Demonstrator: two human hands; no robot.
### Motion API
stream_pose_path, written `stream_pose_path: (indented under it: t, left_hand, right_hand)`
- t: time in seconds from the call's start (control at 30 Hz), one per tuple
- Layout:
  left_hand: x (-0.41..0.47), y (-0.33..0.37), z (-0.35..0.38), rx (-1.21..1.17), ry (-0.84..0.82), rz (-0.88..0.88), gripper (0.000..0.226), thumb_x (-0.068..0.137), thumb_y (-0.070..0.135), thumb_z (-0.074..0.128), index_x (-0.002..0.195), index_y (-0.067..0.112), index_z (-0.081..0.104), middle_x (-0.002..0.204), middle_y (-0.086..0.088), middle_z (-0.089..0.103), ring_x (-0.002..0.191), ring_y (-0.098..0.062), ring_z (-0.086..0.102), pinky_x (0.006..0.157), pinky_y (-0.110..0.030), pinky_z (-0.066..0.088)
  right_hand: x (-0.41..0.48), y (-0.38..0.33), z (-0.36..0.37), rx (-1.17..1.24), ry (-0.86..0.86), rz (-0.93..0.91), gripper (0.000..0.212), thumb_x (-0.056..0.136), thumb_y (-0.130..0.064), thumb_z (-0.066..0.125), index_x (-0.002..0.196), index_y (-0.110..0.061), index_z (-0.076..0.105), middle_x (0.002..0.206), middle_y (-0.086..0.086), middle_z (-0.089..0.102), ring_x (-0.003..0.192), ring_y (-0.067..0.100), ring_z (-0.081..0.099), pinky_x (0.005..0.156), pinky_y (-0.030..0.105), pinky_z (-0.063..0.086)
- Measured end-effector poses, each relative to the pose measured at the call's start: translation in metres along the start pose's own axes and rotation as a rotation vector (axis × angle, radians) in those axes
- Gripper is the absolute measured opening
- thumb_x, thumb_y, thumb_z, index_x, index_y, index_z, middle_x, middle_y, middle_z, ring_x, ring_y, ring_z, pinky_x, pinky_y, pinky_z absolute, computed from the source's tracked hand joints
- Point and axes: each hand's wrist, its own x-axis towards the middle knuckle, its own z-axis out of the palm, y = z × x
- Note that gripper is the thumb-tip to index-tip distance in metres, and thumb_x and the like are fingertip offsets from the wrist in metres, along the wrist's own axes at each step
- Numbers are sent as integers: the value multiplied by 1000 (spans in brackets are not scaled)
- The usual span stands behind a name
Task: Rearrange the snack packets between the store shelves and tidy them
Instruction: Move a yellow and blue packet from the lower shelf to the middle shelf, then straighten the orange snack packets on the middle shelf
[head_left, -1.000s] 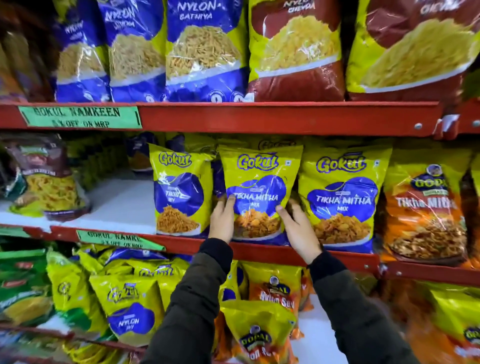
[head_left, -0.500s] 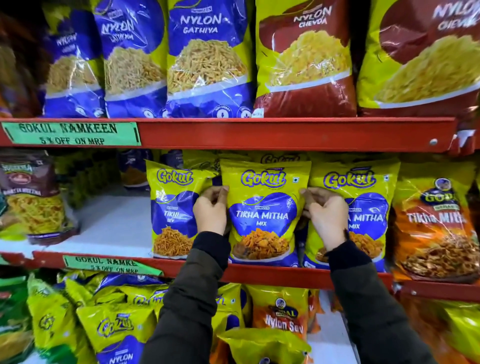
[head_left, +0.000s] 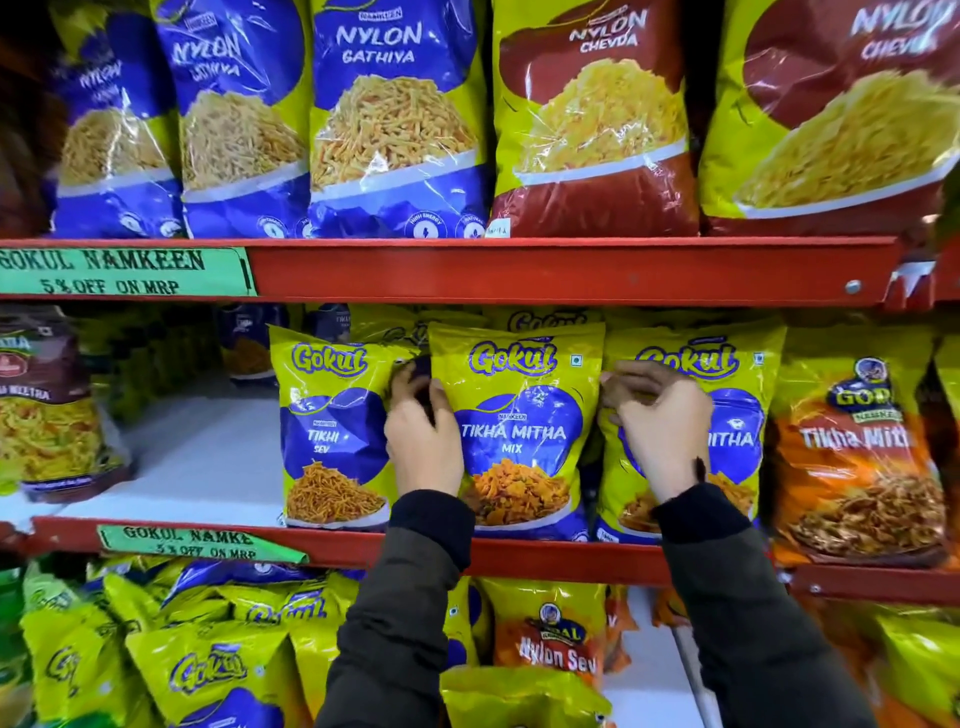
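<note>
The left hand (head_left: 423, 441) and right hand (head_left: 660, 415) grip both edges of the Tikha Mitha Mix packet (head_left: 514, 431) (upright) on the red shelf (head_left: 545, 553).

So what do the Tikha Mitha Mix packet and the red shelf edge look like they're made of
Tikha Mitha Mix packet: looks like thin glossy plastic film, with bright glare streaks and soft creases across its front.
Red shelf edge: probably painted metal, flat and rigid with a bolt head near its right end; the paint looks smooth with a slight sheen.
</note>
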Motion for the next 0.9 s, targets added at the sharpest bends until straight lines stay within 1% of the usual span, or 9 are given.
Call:
stream_pose_path:
  t: [0.1, 0.27, 0.4, 0.53, 0.6, 0.67, 0.7, 0.83, 0.9]
  left_hand:
    - [-19, 10, 4, -8, 29, 129, 41, 97, 21, 48, 135, 9, 45, 135, -11, 53, 127, -27, 48, 104, -34, 37]
    - [-47, 45, 26, 24, -25, 335, 35, 96, 24, 47, 130, 18, 49, 129, -2, 53, 124, -19, 47, 107, -33, 36]
    - [-70, 72, 59, 11, -63, 376, 29, 95, 20, 48, 123, 19, 54, 125, -1, 55, 120, -20, 48, 105, -45, 38]
    - [-108, 103, 102, -14, -56, 419, 24, 95, 20, 49, 118, 21, 55, 116, -2, 56, 112, -19, 49, 100, -41, 41]
    - [-127, 121, 124, -31, -93, 454, 24, 95, 21, 48, 118, 21, 57, 115, 1, 58, 112, -17, 51, 101, -36, 41]
    - [-145, 138, 144, -45, -132, 460, 23, 95, 22, 48, 116, 24, 58, 115, 4, 59, 112, -16, 53, 100, -33, 41]
    - [-157, 148, 157, -53, -154, 460, 23, 95, 22, 48, 115, 25, 58, 115, 6, 59, 111, -16, 54, 98, -31, 40]
    - [-198, 180, 203, -119, -252, 488, 22, 97, 22, 45, 114, 23, 59, 112, 7, 60, 107, -10, 53, 94, -25, 39]
    - [-223, 197, 231, -207, -308, 453, 23, 99, 24, 43, 115, 21, 60, 112, 6, 63, 107, -9, 55, 95, -20, 40]
  right_hand:
    - [-5, -5, -14, -14, 44, -99, 11, 78, -44, 62, 88, -40, 67, 85, -9, 78, 74, 18, 77, 70, 47, 63]
    - [-4, 0, -45, 78, 82, -175, 7, 82, -45, 64, 87, -48, 68, 85, -10, 76, 75, 21, 77, 67, 51, 63]
    - [5, 10, -85, 63, 114, -197, 9, 85, -43, 65, 90, -44, 72, 83, -11, 76, 73, 20, 77, 64, 51, 63]
    - [19, 22, -137, 81, 108, -172, 12, 84, -38, 63, 84, -46, 72, 84, -6, 75, 75, 29, 77, 61, 52, 63]
    - [29, 29, -166, 71, 127, -175, 11, 85, -34, 65, 84, -42, 72, 84, -3, 75, 75, 26, 77, 58, 39, 63]
    - [37, 37, -194, 40, 155, -194, 8, 87, -30, 66, 89, -35, 73, 85, -2, 76, 71, 16, 76, 54, 23, 60]
    - [42, 42, -213, 15, 169, -198, 8, 88, -31, 66, 91, -32, 74, 84, -4, 76, 70, 12, 76, 56, 22, 60]
    - [59, 65, -273, -71, 224, -178, 19, 90, -35, 64, 98, -22, 75, 88, -2, 76, 76, 17, 75, 67, 38, 63]
    - [69, 79, -307, -126, 269, -204, 19, 91, -31, 65, 101, -18, 75, 92, 0, 76, 85, 20, 74, 76, 38, 60]
